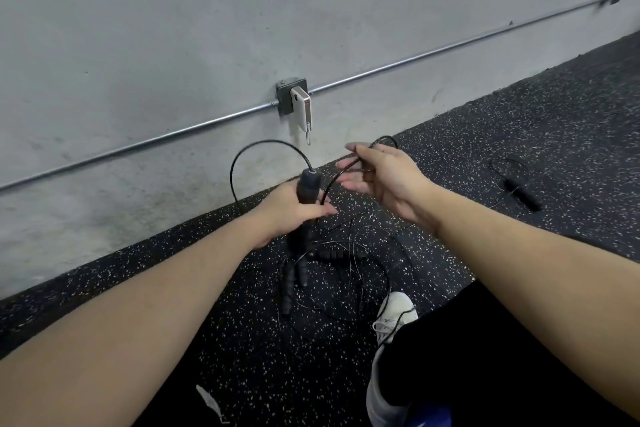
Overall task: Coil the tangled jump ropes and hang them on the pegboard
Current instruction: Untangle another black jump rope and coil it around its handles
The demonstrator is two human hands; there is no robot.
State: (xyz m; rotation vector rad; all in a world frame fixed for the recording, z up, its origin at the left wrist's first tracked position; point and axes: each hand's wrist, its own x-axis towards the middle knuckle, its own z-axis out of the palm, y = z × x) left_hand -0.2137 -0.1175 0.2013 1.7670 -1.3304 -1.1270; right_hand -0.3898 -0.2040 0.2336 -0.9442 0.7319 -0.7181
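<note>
- The left hand [291,210] is closed around a black handle [308,185], which stands upright. From the top of the handle the cord [242,163] rises in a loop toward the wall [173,45].
- Below the hands, the other jump ropes [311,263] lie tangled on the speckled floor [519,135], with several foam handles crossing each other.
- The right hand [381,180] is half open; its thumb and fingers pinch the cord loosely, just beside the handle.
- I judge that the coiling of the first rope is only beginning. The next move needs the right hand to draw the cord into even loops without pulling up the pile.
- Further right, one more rope [519,184] lies apart on the floor.
- The wall is close in front; to the right the floor is open. No pegboard is visible.
</note>
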